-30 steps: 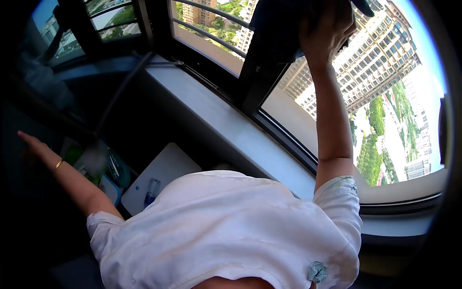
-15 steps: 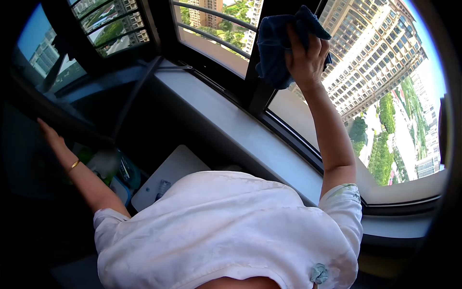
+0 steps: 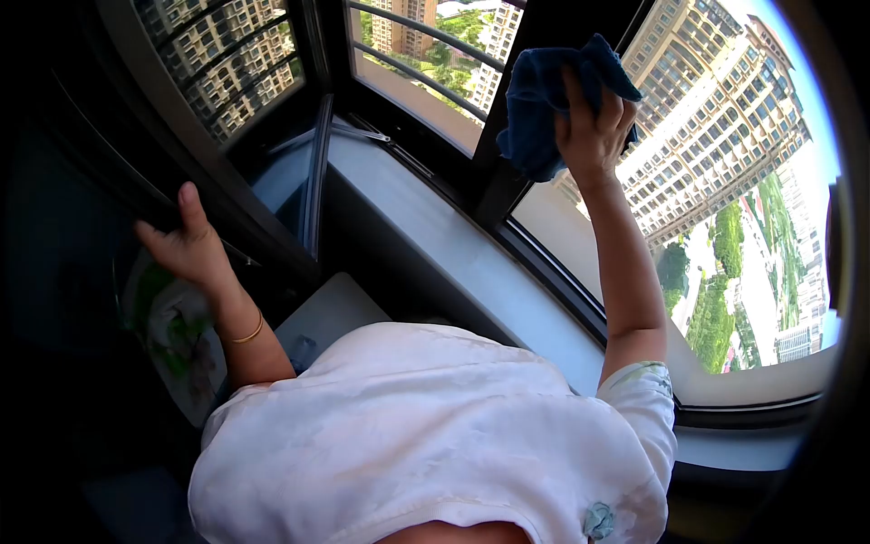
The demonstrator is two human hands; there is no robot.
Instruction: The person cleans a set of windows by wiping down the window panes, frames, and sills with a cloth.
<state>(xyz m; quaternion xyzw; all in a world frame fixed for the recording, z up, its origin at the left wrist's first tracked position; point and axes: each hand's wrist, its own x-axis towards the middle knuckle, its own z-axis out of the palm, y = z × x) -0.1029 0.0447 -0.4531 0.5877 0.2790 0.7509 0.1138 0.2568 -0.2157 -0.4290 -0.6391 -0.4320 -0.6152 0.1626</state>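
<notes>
My right hand (image 3: pixel 594 127) is raised at the upper right, its fingers bent over a dark blue cloth (image 3: pixel 535 113). The cloth lies against the dark upright window frame (image 3: pixel 497 186) and the edge of the large pane. On the left, my left hand (image 3: pixel 188 243) has its thumb and fingers spread and holds nothing. It is beside the dark frame of an open window sash (image 3: pixel 213 177), and whether it touches the frame I cannot tell. A gold bangle (image 3: pixel 249 328) circles the left wrist.
A pale windowsill (image 3: pixel 435 231) runs diagonally below the windows. A metal window stay (image 3: pixel 362 132) joins the sash near the sill. Below the sash are a light board (image 3: pixel 331 308) and a clear bottle (image 3: pixel 302 349), partly hidden by my shirt.
The open sash has swung toward me and to the right, and my left hand has moved right and up with it. My right hand and the cloth came down from the top, then shifted slightly right.
</notes>
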